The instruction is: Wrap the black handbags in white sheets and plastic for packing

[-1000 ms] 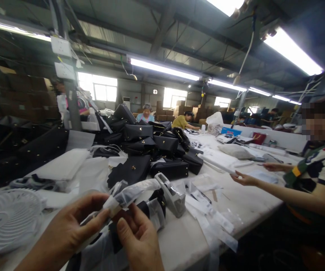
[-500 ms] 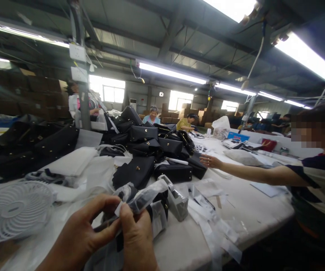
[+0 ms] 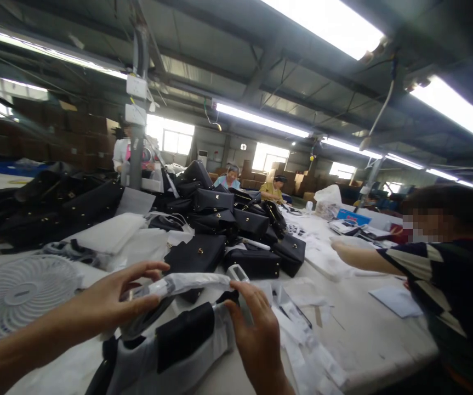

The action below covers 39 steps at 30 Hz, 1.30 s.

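Observation:
A black handbag (image 3: 184,334), partly covered in thin whitish wrapping, sits right in front of me. Over it arches its handle (image 3: 197,281), sleeved in clear plastic. My left hand (image 3: 137,291) is at the handle's left end, thumb and fingers apart and loosely around it. At the other end, my right hand (image 3: 256,329) has its fingertips on the handle and its thumb against the bag's upper right side. The bag's lower part runs out of view.
Beyond lies a pile of black handbags (image 3: 250,222). A white fan (image 3: 20,293) is at left; plastic strips (image 3: 310,351) lie on the right of the table (image 3: 368,345). A co-worker (image 3: 437,280) reaches across at right. A post (image 3: 136,153) rises behind.
My hands were close together, pinching a small white piece at the handle. They are now apart, one at each handle end, and more of the bag shows. The co-worker's arm has pulled back rightward.

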Each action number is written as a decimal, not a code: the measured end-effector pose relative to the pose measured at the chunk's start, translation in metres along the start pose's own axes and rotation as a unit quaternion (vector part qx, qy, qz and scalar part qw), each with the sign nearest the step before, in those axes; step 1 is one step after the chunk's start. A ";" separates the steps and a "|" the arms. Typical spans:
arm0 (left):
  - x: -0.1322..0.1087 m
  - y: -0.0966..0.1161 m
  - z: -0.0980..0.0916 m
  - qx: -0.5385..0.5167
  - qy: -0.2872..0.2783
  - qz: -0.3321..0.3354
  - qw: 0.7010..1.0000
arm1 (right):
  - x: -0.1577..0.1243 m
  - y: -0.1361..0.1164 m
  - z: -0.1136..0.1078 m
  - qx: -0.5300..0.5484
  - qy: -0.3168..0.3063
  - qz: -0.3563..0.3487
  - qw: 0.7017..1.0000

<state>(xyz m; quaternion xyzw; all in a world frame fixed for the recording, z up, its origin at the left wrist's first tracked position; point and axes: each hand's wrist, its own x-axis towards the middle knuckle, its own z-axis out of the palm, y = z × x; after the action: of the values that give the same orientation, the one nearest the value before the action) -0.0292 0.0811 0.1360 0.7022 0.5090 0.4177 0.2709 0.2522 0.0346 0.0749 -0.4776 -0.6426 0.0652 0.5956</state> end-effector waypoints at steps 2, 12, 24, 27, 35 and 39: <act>0.002 0.004 0.001 -0.039 -0.025 -0.031 0.998 | 0.015 0.015 -0.003 -0.030 -0.073 -0.034 0.996; -0.001 0.034 -0.016 0.017 -0.153 -0.052 0.987 | 0.061 0.059 -0.011 0.094 -0.289 0.056 0.951; 0.018 0.049 -0.015 -0.013 -0.290 -0.029 0.956 | 0.064 0.073 -0.004 0.111 -0.312 0.007 0.944; 0.018 0.051 -0.010 0.011 -0.286 0.012 0.958 | 0.066 0.032 -0.004 0.102 -0.325 -0.034 0.939; 0.003 0.029 -0.013 -0.047 -0.136 0.068 0.987 | 0.083 -0.031 0.041 0.032 -0.355 -0.065 0.932; -0.043 -0.031 -0.018 -0.073 -0.087 0.032 0.993 | 0.086 -0.018 0.039 0.042 -0.337 -0.067 0.938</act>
<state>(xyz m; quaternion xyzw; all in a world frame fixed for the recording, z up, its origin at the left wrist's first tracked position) -0.0653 0.0498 0.1065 0.7301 0.4286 0.4001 0.3510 0.2242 0.1037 0.1364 -0.3580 -0.8328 0.2095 0.3667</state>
